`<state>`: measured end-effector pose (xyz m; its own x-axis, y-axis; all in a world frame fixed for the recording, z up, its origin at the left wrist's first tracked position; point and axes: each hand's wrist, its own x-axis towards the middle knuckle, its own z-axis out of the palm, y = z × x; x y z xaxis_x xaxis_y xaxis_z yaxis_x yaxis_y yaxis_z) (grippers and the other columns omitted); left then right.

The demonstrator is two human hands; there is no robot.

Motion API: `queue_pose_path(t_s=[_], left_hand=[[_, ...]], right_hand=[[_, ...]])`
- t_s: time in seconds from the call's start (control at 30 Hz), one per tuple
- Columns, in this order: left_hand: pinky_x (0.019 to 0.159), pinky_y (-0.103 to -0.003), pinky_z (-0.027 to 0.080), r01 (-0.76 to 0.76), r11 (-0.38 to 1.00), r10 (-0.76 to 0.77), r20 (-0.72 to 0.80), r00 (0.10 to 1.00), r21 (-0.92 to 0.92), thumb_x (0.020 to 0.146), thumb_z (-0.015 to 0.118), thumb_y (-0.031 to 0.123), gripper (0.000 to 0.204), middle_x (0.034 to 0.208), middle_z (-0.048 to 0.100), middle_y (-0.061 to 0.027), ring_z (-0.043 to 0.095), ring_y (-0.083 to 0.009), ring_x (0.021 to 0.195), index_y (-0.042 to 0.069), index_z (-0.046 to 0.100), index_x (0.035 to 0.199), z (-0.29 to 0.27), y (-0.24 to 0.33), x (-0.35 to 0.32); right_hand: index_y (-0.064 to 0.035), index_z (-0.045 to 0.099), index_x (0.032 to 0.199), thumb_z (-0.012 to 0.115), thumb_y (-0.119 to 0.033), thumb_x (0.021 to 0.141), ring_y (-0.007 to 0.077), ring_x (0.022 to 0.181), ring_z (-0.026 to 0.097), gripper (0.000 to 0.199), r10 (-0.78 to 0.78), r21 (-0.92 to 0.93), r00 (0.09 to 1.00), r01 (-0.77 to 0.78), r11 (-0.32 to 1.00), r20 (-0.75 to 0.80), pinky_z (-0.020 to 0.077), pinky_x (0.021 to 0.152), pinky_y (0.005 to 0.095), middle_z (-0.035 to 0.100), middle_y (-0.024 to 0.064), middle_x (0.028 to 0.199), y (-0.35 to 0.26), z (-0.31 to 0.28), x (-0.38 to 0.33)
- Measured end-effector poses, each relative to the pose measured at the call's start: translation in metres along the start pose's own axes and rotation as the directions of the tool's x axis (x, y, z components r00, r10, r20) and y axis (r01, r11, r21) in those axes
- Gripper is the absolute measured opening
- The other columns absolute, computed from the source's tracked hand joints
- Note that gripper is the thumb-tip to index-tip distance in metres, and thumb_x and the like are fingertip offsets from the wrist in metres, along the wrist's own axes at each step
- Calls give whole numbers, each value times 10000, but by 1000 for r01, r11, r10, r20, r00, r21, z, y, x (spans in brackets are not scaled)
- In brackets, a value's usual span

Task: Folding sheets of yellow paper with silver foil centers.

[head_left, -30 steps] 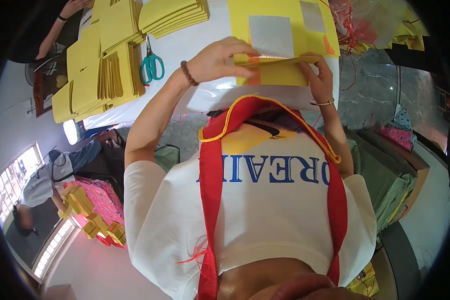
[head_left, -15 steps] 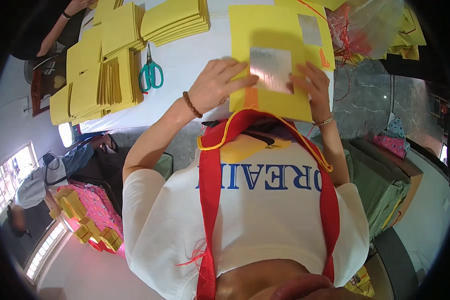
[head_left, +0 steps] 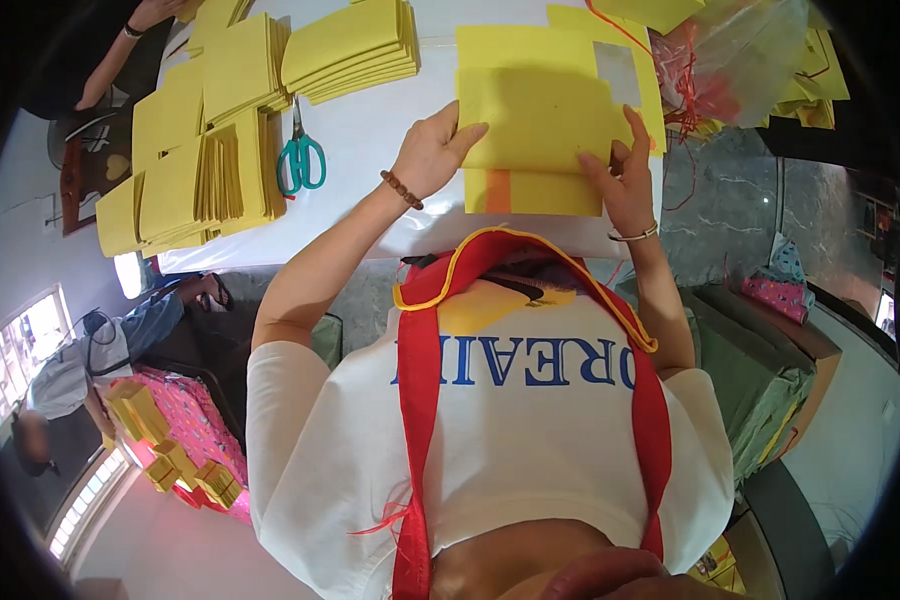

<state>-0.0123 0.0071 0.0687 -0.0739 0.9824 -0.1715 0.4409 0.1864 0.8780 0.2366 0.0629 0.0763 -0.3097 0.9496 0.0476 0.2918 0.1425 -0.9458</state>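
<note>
A yellow paper sheet [head_left: 540, 120] is held flat between my two hands over the near part of the table. My left hand [head_left: 435, 150] grips its left edge, thumb on top and fingers mostly hidden. At the right edge, my right hand [head_left: 625, 185] has its thumb on the paper and the index finger raised along the side. Below the held sheet shows yellow paper with an orange strip [head_left: 498, 192]. Further yellow paper lies behind, with a silver rectangle [head_left: 620, 72] on its right. Teal-handled scissors [head_left: 301, 160] lie left of my left hand.
Stacks of folded yellow paper [head_left: 350, 45] cover the table's left side. A clear plastic bag [head_left: 745, 60] with red strings sits at the back right. Another person's arm [head_left: 110, 70] reaches in at the far left. Green-wrapped bundles [head_left: 750, 370] stand at the right.
Yellow paper now covers the silver square that lay between my hands. Both hands have moved outward to the paper's side edges and grip it there.
</note>
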Motion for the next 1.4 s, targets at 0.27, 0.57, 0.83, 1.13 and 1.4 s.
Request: queue_pose_path(t_s=[0.27, 0.57, 0.83, 1.13, 1.4], left_hand=[[540, -268, 389, 6, 973, -11, -21, 1000, -232, 864, 565, 135, 639, 787, 586, -75, 510, -127, 591, 66, 230, 1404, 5, 3, 14], [567, -298, 441, 221, 957, -216, 48, 975, -185, 805, 620, 173, 724, 779, 603, -92, 549, -135, 621, 10, 228, 1391, -9, 10, 15], [862, -439, 409, -620, 645, 687, 15, 726, 446, 810, 641, 216, 469, 1096, 584, -107, 536, -288, 1025, 77, 505, 1236, 4, 35, 5], [1042, -465, 258, -625, 493, 569, 320, 758, 605, 799, 576, 480, 670, 1386, 381, -108, 332, -299, 1285, 104, 414, 1330, 36, 20, -3], [1069, -460, 194, -593, 512, 519, 326, 790, 622, 812, 542, 506, 680, 1417, 341, -100, 283, -279, 1320, 111, 394, 1346, 41, 14, -5]], right_hand=[[-9, 503, 1260, 629, -91, 834, 81, 911, 549, 452, 153, -75, 984, -147, 986, 93, 441, 771, 203, 594, 59, 1078, 23, -1, 11], [-11, 553, 1213, 646, -120, 820, 72, 854, 559, 419, 182, -131, 981, -172, 976, 63, 451, 749, 203, 624, 61, 992, 14, 4, 16], [-13, 555, 1211, 648, -129, 813, 76, 819, 559, 425, 208, -214, 976, -189, 959, 70, 452, 727, 206, 636, 59, 977, 15, 3, 16], [-17, 563, 1199, 645, -132, 816, 57, 711, 525, 408, 87, -123, 996, -83, 989, 24, 424, 612, 192, 635, 51, 940, 19, 6, 13], [-120, 550, 1211, 619, -288, 805, 225, 1187, 449, 445, -353, -713, 901, 419, 562, 252, 293, 979, 476, 457, 87, 1330, -4, 5, -31]])
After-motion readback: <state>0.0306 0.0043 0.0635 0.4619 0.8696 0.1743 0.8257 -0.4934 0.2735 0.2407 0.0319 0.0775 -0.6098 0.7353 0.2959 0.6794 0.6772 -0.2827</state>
